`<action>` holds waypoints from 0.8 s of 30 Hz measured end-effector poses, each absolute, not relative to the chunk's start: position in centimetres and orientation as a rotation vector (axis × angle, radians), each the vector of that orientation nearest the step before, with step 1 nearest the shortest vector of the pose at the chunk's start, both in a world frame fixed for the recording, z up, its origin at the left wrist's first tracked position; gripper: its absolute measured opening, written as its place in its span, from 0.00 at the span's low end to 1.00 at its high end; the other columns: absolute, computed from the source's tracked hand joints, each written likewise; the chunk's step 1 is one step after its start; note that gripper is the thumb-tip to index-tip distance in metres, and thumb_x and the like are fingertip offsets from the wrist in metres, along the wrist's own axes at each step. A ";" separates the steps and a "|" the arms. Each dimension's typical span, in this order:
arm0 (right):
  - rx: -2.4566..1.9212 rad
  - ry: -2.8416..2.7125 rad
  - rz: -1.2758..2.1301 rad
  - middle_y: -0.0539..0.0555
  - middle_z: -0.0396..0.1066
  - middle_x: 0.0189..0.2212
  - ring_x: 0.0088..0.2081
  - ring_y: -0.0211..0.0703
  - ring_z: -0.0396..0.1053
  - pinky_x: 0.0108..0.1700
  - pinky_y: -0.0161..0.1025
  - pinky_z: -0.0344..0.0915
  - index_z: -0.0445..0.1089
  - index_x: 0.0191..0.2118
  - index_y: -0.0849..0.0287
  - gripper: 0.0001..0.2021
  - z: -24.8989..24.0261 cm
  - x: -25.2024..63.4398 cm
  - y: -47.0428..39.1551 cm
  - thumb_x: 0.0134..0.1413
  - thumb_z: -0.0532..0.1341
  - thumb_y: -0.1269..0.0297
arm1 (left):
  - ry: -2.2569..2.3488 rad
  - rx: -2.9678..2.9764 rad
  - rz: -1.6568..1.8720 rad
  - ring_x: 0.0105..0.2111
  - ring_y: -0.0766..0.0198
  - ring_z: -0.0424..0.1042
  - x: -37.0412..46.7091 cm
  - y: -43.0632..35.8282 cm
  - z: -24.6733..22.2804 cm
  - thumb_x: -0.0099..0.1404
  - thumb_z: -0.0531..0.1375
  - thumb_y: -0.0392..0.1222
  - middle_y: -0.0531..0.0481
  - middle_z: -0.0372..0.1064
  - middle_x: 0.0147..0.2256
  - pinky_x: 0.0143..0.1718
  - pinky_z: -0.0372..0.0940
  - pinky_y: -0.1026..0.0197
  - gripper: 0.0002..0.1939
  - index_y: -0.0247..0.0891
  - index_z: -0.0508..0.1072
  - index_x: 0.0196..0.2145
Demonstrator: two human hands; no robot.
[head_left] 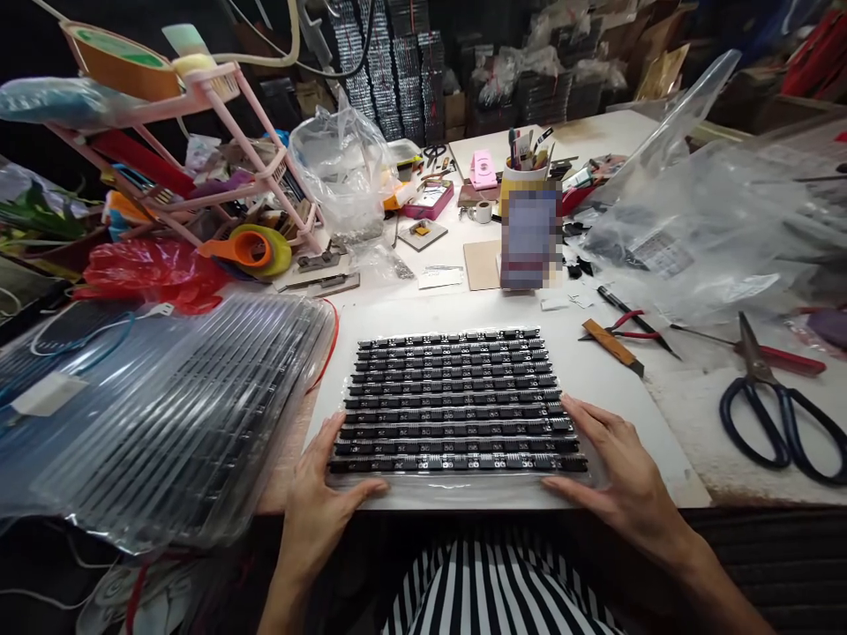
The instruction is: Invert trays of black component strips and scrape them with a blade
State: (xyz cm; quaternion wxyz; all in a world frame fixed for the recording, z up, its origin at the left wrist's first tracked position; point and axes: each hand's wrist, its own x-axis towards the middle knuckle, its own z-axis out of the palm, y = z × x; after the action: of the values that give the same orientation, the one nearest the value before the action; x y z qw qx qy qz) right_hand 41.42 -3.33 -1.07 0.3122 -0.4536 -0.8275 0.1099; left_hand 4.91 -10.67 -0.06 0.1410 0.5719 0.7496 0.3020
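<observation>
A clear plastic tray (456,485) lies before me, filled with rows of black strips (456,412) that look like small circuit boards. My left hand (323,481) grips the tray's left edge, fingers along the side and thumb at the front corner. At the opposite edge my right hand (612,454) holds on the same way, its thumb on the front right corner. Under the tray is a white board (628,441). To the left sits a stack of similar filled trays (191,414) in clear plastic.
Scissors (760,397), red-handled pliers (628,326) and a cutter knife (612,346) lie to the right. Clear plastic bags (721,220) are heaped behind them. A pink rack (231,168) stands back left. Beyond the tray are a propped phone (529,238) and a pen cup (513,181).
</observation>
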 end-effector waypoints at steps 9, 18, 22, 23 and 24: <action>-1.186 -1.964 0.411 0.59 0.62 0.54 0.55 0.53 0.61 0.56 0.52 0.63 0.52 0.64 0.55 0.37 -0.3 40.5 -3.4 0.51 0.66 0.58 | 2.174 1.550 0.969 0.59 0.52 0.59 4.7 -10.5 -0.3 0.48 0.68 0.56 0.46 0.61 0.58 0.62 0.52 0.46 0.43 0.47 0.60 0.59; -1.220 -2.041 0.355 0.61 0.61 0.55 0.55 0.54 0.60 0.55 0.52 0.64 0.49 0.65 0.56 0.38 -1.2 40.8 -3.3 0.52 0.64 0.54 | 2.200 1.666 0.847 0.61 0.50 0.56 4.4 -10.5 -0.4 0.51 0.66 0.57 0.45 0.58 0.60 0.62 0.50 0.45 0.44 0.46 0.55 0.62; -1.203 -2.182 0.244 0.63 0.60 0.57 0.57 0.56 0.58 0.53 0.53 0.63 0.42 0.67 0.58 0.42 -1.4 40.9 -3.1 0.54 0.62 0.50 | 2.159 1.952 0.686 0.62 0.46 0.52 3.7 -10.1 -1.3 0.56 0.60 0.60 0.39 0.51 0.63 0.60 0.50 0.39 0.44 0.45 0.48 0.65; -1.204 -2.218 0.228 0.64 0.60 0.58 0.58 0.56 0.57 0.53 0.52 0.63 0.41 0.68 0.59 0.42 -1.4 40.9 -3.1 0.54 0.61 0.50 | 2.164 2.007 0.635 0.63 0.44 0.51 3.6 -10.1 -1.6 0.58 0.59 0.60 0.37 0.49 0.63 0.59 0.51 0.38 0.44 0.44 0.46 0.65; -1.209 -2.252 0.214 0.64 0.59 0.58 0.59 0.56 0.56 0.53 0.52 0.63 0.40 0.68 0.60 0.42 -1.4 40.9 -3.2 0.55 0.60 0.50 | 2.175 2.049 0.585 0.63 0.42 0.50 3.6 -10.0 -1.8 0.58 0.57 0.61 0.36 0.48 0.64 0.58 0.52 0.36 0.44 0.43 0.45 0.66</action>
State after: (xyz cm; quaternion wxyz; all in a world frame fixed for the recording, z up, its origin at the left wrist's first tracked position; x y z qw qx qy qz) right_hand 40.91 -3.19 -1.36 0.2846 -0.4518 -0.8417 0.0800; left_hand 3.58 -10.01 -1.81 0.0485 0.6722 0.7135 0.1919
